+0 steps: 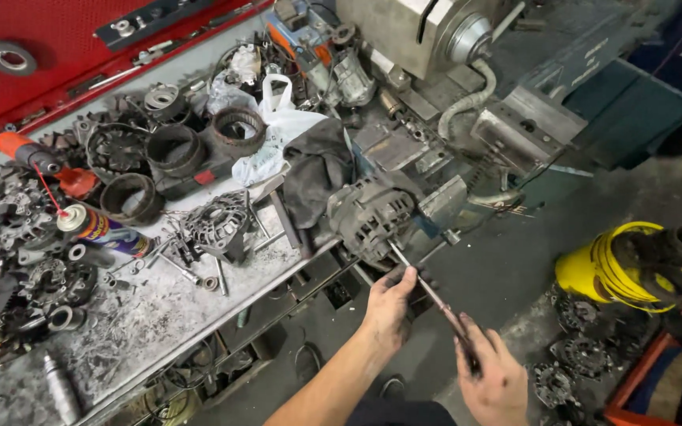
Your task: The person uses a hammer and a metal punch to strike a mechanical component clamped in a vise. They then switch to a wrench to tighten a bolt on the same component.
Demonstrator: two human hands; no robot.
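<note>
A spray can point(103, 229) with a blue and yellow label lies on its side near the middle of the worktop point(159, 315), a thin red straw rising from its nozzle; a white plastic bag point(274, 130) stands crumpled toward the back edge, its contents hidden; a dark rag point(317, 170) lies just beside it; on the floor past the worktop's right end sits a yellow bucket point(605, 268) holding dark round metal parts. The alternator point(372, 217) rests at the front right corner of the worktop, partly overhanging the edge; a long screwdriver point(436, 296) runs from its face down toward the person. The left hand point(392, 304) is curled loosely about the shaft just below the alternator, thumb and fingers pressed on it; the right hand point(495, 375) is closed round the handle, lower and further right, well apart from the alternator. Dark ring-shaped housings point(175, 150) crowd the worktop's back left.
</note>
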